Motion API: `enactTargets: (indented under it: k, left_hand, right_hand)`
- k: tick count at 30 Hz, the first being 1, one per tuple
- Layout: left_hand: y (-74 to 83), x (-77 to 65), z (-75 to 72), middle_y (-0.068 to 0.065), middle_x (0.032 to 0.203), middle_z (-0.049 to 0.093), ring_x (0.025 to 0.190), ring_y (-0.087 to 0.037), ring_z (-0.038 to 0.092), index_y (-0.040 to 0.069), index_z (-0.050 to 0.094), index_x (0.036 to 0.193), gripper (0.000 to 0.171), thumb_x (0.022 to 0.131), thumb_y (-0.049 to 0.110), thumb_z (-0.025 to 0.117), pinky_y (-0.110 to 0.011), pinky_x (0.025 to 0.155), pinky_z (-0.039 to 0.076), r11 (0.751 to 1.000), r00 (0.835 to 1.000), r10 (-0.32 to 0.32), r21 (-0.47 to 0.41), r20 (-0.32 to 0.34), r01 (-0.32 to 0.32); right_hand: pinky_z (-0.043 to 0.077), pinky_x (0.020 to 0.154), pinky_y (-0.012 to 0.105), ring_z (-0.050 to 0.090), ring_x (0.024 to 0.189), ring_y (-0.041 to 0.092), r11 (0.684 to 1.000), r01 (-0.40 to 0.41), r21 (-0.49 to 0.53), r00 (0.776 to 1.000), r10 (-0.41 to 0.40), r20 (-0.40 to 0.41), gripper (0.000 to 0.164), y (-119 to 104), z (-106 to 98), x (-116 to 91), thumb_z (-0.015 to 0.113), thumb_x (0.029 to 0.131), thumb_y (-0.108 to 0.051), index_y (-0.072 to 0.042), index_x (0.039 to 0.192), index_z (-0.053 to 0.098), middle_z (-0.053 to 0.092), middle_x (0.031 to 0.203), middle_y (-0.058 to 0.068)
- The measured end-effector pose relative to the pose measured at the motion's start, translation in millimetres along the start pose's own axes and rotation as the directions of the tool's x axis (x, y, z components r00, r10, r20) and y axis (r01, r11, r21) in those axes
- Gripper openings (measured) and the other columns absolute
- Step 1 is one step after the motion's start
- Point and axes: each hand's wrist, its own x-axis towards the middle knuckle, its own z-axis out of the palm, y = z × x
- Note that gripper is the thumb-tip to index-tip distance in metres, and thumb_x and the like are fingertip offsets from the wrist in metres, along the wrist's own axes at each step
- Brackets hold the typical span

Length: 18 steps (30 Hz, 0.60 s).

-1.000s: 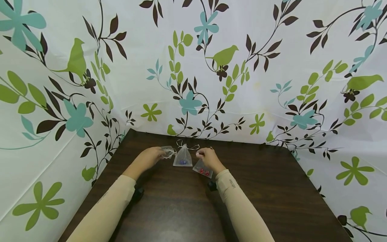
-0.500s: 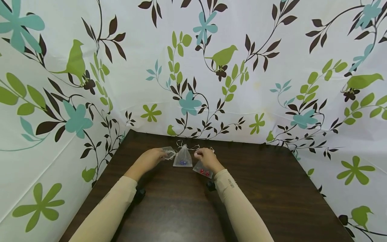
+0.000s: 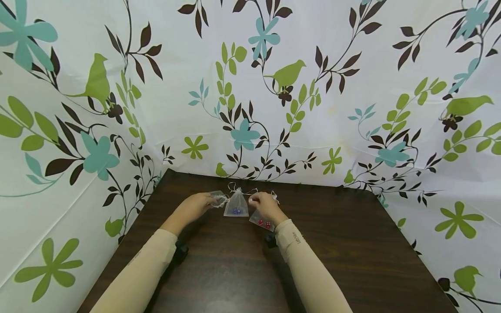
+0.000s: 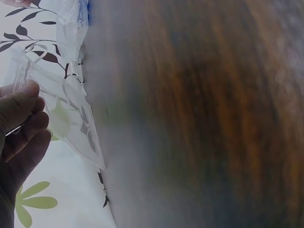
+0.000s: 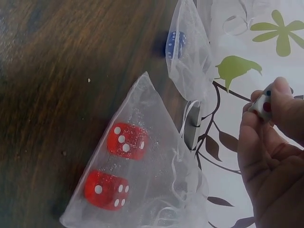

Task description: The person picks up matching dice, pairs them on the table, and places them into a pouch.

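Note:
My left hand (image 3: 192, 208) pinches the top of a sheer white drawstring pouch (image 4: 71, 111), and no dice show inside it. Between thumb and fingers, my right hand (image 3: 268, 207) holds a white die (image 5: 262, 105) with dark and red dots, above the table. Between the hands, a second sheer pouch (image 3: 237, 201) stands with its neck gathered and blue dice (image 3: 236, 210) at its bottom. Below the right hand lies a third sheer pouch (image 5: 156, 166) containing two red dice (image 5: 127, 141), partly hidden by that hand in the head view.
The dark wooden table (image 3: 227, 269) extends toward me and to the right. Behind it hangs a white curtain (image 3: 313, 130) printed with birds, leaves and flowers. Pale drawstrings (image 3: 233, 187) trail around the middle pouch near the back edge.
My right hand has shifted slightly left with the white die, nearer the middle pouch. The left hand and its pouch stay almost in place.

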Motion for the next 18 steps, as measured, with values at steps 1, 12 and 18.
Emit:
enactTargets:
  k: [1,12,18]
  left_hand:
    - [-0.3,-0.5,-0.1,-0.002,0.097,0.070,0.090,-0.020,0.070,0.008,0.077,0.103,0.015,0.089,0.005,0.077,-0.036,0.081,0.057,1.000,1.000,0.006,0.002,0.000,-0.006]
    - [-4.1,-2.2,2.7,-0.001,0.097,0.070,0.090,-0.018,0.070,0.010,0.077,0.104,0.015,0.090,0.007,0.077,-0.036,0.081,0.057,1.000,1.000,-0.002,-0.009,0.015,0.002]
    - [-5.2,-3.4,3.1,-0.001,0.097,0.070,0.089,-0.018,0.070,0.010,0.077,0.103,0.014,0.090,0.006,0.077,-0.036,0.080,0.057,1.000,1.000,0.011,-0.020,0.013,-0.011]
  right_hand:
    - [0.054,0.084,0.043,0.066,0.095,0.024,1.000,-0.001,0.001,1.000,0.001,-0.001,0.016,-0.5,0.4,0.1,0.064,0.100,-0.011,0.001,0.107,0.073,0.072,0.103,0.011]
    - [0.054,0.084,0.041,0.065,0.093,0.019,1.000,-0.005,0.017,1.000,0.005,0.012,0.016,-3.4,4.3,3.7,0.065,0.100,-0.012,-0.001,0.106,0.074,0.073,0.103,0.008]
    - [0.054,0.085,0.041,0.065,0.095,0.021,1.000,-0.018,0.013,1.000,0.017,0.017,0.017,-4.0,7.0,3.6,0.065,0.100,-0.013,-0.002,0.109,0.074,0.072,0.106,0.008]
